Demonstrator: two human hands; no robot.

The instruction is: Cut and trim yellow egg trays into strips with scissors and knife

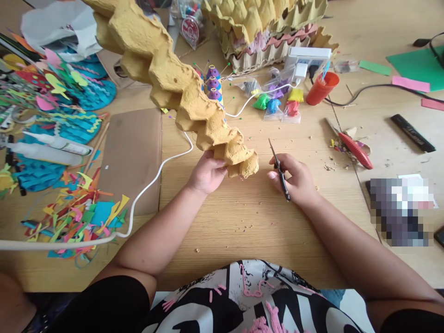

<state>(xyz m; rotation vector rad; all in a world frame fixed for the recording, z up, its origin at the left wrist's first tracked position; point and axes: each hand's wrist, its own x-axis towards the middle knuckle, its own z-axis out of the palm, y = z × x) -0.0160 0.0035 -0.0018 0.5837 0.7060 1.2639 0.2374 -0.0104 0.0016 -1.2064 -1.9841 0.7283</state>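
A long strip of yellow egg carton rises from the middle of the table towards the upper left. My left hand is closed around its near end from below, with some fingers hidden behind the cups. To the right of that end, and apart from it, my right hand grips black-handled scissors, seen almost edge-on with the thin blade pointing up and away. Beyond the strip stands a small row of purple and blue decorated egg cups with pins in it.
Egg cartons are stacked at the back. A white power strip, an orange cup and bags of coloured clay lie nearer. A red utility knife is at right. Paper scraps, cardboard and a white cable are left.
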